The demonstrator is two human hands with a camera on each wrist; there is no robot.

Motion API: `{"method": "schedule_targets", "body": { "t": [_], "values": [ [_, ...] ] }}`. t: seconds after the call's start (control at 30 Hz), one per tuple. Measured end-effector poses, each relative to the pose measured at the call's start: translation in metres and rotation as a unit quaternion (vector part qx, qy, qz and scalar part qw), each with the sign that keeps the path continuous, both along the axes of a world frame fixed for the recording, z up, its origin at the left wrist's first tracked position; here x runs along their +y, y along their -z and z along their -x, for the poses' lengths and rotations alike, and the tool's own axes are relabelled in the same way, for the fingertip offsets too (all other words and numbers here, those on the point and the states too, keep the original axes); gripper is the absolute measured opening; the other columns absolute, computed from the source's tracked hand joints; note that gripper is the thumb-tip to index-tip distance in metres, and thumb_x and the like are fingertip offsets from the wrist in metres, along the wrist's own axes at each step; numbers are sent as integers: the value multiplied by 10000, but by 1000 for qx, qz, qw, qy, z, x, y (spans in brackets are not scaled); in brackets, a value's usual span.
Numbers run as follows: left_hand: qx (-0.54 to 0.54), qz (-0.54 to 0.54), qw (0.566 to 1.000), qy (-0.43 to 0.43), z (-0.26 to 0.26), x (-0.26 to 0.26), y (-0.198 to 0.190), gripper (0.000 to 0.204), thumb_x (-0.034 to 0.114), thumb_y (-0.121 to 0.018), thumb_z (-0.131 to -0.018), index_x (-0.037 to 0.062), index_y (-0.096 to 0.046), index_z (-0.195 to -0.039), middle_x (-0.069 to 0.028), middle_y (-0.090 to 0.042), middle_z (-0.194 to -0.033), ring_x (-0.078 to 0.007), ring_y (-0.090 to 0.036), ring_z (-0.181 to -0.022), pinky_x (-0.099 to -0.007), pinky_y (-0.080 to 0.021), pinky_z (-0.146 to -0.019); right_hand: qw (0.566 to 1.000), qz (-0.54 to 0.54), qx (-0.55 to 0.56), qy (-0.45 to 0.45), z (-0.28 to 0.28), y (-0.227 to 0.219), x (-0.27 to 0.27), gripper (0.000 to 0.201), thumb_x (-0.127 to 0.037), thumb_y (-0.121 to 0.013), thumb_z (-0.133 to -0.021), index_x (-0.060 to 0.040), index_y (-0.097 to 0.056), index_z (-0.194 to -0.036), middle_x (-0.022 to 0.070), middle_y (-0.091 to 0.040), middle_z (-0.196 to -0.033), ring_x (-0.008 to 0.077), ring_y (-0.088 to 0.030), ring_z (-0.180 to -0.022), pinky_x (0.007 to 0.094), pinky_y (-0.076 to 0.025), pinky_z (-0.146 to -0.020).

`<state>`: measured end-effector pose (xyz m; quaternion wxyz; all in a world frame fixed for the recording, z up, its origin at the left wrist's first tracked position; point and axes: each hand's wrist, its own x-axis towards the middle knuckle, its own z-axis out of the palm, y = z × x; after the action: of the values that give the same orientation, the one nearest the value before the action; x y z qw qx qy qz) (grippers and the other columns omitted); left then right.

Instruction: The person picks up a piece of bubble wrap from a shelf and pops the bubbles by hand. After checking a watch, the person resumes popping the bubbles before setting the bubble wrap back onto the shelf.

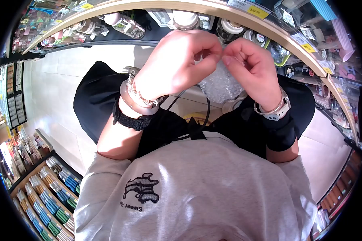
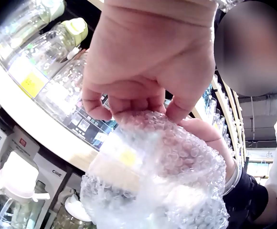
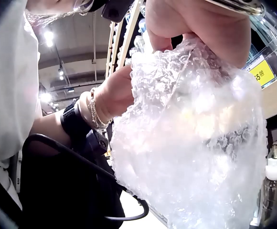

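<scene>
A bundle of clear bubble wrap [image 1: 220, 85] hangs below my two hands in the head view. My left hand [image 1: 179, 60] pinches its gathered top edge, fingers bent down over it, as the left wrist view shows. From the other side my right hand [image 1: 255, 72] grips the same gathered top with thumb and fingers, close to the left fingertips. In the right wrist view the wrap [image 3: 191, 148] fills the middle, bulging and crinkled. A pale block-like shape with a yellow patch shows dimly through the plastic in the left wrist view; what it is stays blurred.
A curved shelf edge [image 1: 197, 5] with price tags [image 1: 258, 11] runs just beyond my hands. Bottles and jars [image 1: 185, 19] stand under it. A black cable [image 3: 81, 155] loops near my lap. Racks of packaged brushes [image 1: 48, 197] stand behind at left.
</scene>
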<state>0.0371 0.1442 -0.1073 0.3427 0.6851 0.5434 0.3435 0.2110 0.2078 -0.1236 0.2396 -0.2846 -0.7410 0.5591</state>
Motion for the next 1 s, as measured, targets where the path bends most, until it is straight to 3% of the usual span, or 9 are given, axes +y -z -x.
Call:
{"method": "schedule_targets", "body": {
  "t": [0.13, 0.53, 0.83, 1.0],
  "values": [
    [-21, 3, 1000, 17, 1, 1, -2, 105, 70, -557, -749, -21, -553, -802, -88, -539, -698, -173, -507, -648, -268, -408, -623, 998, 55, 16, -7, -3, -1, 2, 86, -85, -623, -762, -27, -562, -779, -74, -312, -518, 15, -277, -486, 193, -228, -440],
    [-25, 23, 999, 18, 1, 2, -6, 99, 57, -596, -749, -18, -565, -806, -70, -567, -742, -151, -530, -697, -262, -431, -681, 990, 128, 59, -10, -13, -1, 5, 55, -37, -603, -769, -5, -599, -813, -94, -423, -536, -19, -288, -474, 169, -208, -431],
    [7, 24, 1000, 12, 6, 6, -8, 116, 61, -607, -743, -14, -580, -828, -55, -590, -739, -133, -546, -710, -257, -442, -693, 994, 98, 47, 8, -15, -4, 9, 57, -45, -606, -768, -4, -588, -803, -77, -485, -580, -12, -368, -515, 150, -269, -469],
    [-8, 41, 999, 1, 7, 6, -7, 115, 64, -611, -744, -14, -582, -824, -51, -588, -735, -133, -544, -708, -252, -438, -697, 994, 75, 74, 14, -14, 0, 11, 73, -53, -598, -770, -6, -575, -820, -40, -532, -683, 23, -451, -623, 174, -361, -569]
  ]
}}
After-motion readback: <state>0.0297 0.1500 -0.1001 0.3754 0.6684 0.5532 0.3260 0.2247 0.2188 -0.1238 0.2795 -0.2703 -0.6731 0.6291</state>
